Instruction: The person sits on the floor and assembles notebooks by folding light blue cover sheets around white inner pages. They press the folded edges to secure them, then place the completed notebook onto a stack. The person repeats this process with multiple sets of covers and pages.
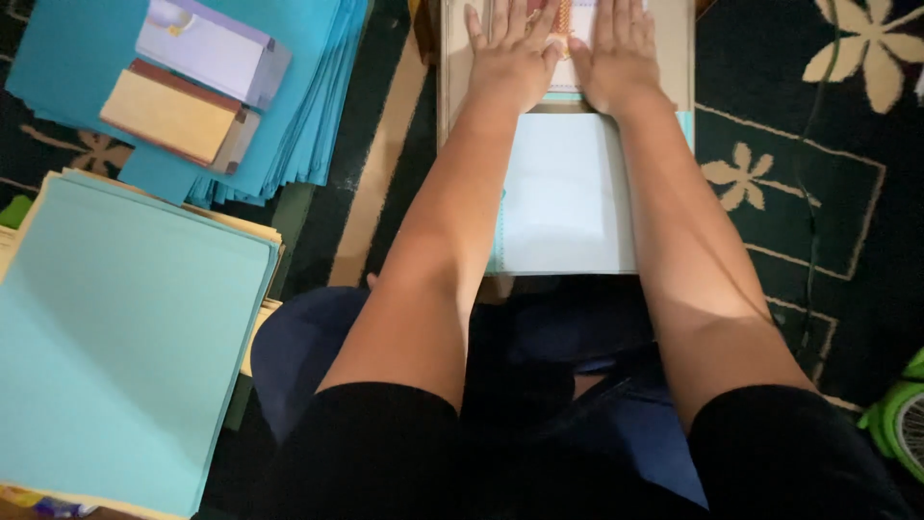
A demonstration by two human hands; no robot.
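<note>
At the far left, a stack of turquoise sheets lies flat; above it a fanned turquoise pile carries two small boxes. At centre, the left hand and right hand press side by side, palms flat and fingers spread, grasping nothing, on a pale folded sheet over a board. A patterned dark carpet fills the right.

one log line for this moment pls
left hand: flat on sheet | right hand: flat on sheet | board under sheet | blue paper stacks at left
</note>
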